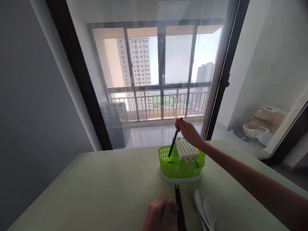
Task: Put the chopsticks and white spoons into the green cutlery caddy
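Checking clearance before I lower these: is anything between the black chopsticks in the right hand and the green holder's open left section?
Nothing visible: the black chopsticks slant from the right hand, tips over or inside that section of the green holder. The white slotted rack sits just right of them.

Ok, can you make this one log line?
right hand: holds dark chopsticks at green basket | left hand: by other chopsticks | white spoons: on table

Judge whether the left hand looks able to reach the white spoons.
Probably yes: only the black chopsticks, lying flat on the table, separate the left hand from the white spoons.
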Action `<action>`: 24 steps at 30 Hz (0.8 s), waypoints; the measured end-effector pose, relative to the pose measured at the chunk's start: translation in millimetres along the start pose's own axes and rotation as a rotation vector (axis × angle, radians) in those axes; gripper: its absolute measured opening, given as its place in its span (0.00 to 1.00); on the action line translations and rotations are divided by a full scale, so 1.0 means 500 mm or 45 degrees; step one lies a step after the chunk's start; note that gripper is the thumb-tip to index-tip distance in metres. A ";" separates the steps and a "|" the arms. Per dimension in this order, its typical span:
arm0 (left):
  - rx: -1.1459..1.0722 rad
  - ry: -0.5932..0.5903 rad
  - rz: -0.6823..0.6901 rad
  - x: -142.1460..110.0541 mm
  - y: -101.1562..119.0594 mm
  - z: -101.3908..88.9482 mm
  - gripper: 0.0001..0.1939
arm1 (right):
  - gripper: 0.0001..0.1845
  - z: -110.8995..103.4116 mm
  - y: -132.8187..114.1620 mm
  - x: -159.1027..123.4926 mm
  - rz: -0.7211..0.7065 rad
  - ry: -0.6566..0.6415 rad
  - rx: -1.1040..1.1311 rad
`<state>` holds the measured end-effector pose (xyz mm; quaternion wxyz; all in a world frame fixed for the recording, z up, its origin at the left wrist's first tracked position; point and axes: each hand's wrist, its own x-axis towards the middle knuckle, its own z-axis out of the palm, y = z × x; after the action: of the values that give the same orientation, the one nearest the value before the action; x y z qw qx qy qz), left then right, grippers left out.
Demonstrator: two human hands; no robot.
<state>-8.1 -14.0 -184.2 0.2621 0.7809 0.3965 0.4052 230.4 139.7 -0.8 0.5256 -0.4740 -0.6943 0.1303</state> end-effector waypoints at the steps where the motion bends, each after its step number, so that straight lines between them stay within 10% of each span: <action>1: -0.005 -0.003 -0.014 -0.001 -0.002 0.002 0.24 | 0.32 0.010 0.007 0.003 -0.016 -0.073 -0.022; 12: 0.022 -0.074 0.003 -0.004 -0.019 0.020 0.26 | 0.36 0.038 0.057 0.020 -0.102 -0.540 -0.142; 24: 0.005 -0.104 0.073 -0.001 -0.017 0.012 0.27 | 0.21 0.043 0.089 0.021 -0.004 -0.282 -0.273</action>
<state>-6.6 -10.5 -193.9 0.2646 0.8084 0.3637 0.3797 235.1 177.7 -33.7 0.3925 -0.5090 -0.7587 0.1061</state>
